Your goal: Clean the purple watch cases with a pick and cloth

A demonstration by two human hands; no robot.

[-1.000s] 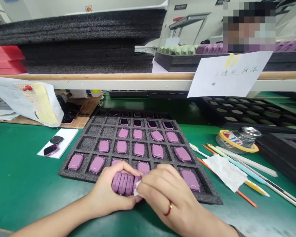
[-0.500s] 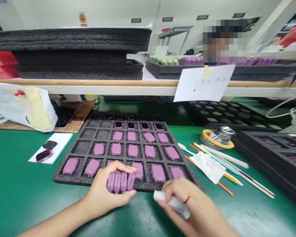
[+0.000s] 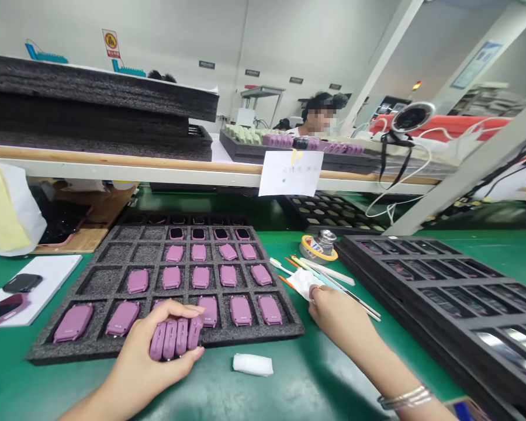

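Observation:
My left hand (image 3: pixel 160 339) is closed round a row of several purple watch cases (image 3: pixel 175 338), standing on edge side by side. Behind it lies a black foam tray (image 3: pixel 100 282), its pockets holding more purple watch cases (image 3: pixel 241 310); some in the far row show dark screens. Over to the right, my right hand (image 3: pixel 335 310) has its fingers pinched on the edge of a white wipe (image 3: pixel 301 282), which rests across some thin sticks. Its fingertips are partly hidden. Between my hands, a small white roll (image 3: pixel 253 365) lies on the green table.
A tape roll with a metal-topped container (image 3: pixel 319 245) sits beyond the sticks (image 3: pixel 346 286). Stacked foam trays (image 3: pixel 421 286) line the right side. At left, two watch cases lie on a white pad (image 3: pixel 55 275). A shelf (image 3: pixel 158 175) crosses behind; a person (image 3: pixel 319 114) is beyond it.
My right hand has let go of the white roll, leaving it on the table, and moved right and forward to the wipe. The view has turned right. My left hand keeps the watch cases.

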